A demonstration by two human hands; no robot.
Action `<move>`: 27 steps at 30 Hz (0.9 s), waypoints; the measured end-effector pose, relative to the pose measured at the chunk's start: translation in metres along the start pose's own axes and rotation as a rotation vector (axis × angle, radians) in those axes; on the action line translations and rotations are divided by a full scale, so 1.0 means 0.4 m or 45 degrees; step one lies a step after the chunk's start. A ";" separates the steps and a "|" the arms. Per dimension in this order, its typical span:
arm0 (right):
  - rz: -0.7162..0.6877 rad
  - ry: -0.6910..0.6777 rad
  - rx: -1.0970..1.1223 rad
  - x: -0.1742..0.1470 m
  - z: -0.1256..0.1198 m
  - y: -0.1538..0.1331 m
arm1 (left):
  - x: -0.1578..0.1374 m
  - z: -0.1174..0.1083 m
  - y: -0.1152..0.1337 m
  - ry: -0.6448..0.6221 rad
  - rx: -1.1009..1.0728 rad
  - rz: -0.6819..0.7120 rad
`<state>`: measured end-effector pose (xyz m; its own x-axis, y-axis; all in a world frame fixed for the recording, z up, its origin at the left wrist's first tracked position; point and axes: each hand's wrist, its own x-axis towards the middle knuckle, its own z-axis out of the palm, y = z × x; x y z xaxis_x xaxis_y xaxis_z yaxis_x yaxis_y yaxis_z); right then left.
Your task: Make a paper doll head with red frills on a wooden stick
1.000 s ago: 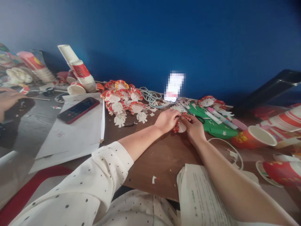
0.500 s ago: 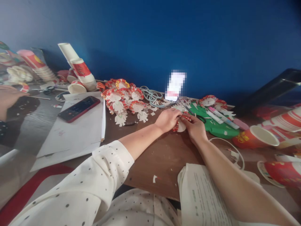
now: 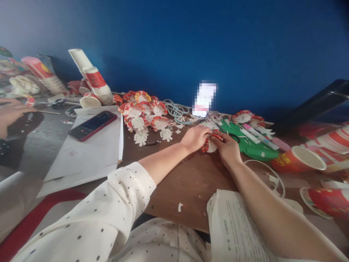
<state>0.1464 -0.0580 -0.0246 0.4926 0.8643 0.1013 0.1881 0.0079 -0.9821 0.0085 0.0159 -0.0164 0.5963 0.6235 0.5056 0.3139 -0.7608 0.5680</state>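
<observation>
At frame centre: left hand [image 3: 194,138] and right hand [image 3: 228,147], both pinching one red-fringed paper-cup doll [image 3: 209,145] on the brown table [image 3: 188,182]; finished dolls [image 3: 144,118] upper left.

I see a brown wooden table [image 3: 191,182]. On it lie white paper sheets [image 3: 89,153], a tipped red paper cup [image 3: 298,163] and white paper scraps [image 3: 180,206].

I see a small round white paper cut-out [image 3: 211,146] with a red frilled rim, lying mid-desk toward its back edge.
</observation>
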 end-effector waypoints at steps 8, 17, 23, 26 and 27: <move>0.041 0.026 -0.003 -0.009 0.003 -0.013 | -0.002 -0.001 -0.003 -0.018 0.006 0.041; -0.011 0.037 -0.082 -0.012 0.000 -0.022 | -0.003 0.002 -0.002 0.033 -0.045 0.070; -0.017 0.068 0.016 0.004 0.000 0.005 | 0.008 -0.003 0.006 0.119 -0.279 -0.194; -0.036 0.095 0.041 0.012 -0.002 0.016 | 0.015 -0.010 0.005 0.106 -0.397 -0.381; -0.042 0.104 0.034 0.013 -0.002 0.017 | 0.016 -0.012 0.004 0.082 -0.408 -0.407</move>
<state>0.1511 -0.0538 -0.0305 0.5541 0.8197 0.1450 0.1830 0.0500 -0.9818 0.0094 0.0194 -0.0092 0.4566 0.8354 0.3060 0.2240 -0.4408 0.8692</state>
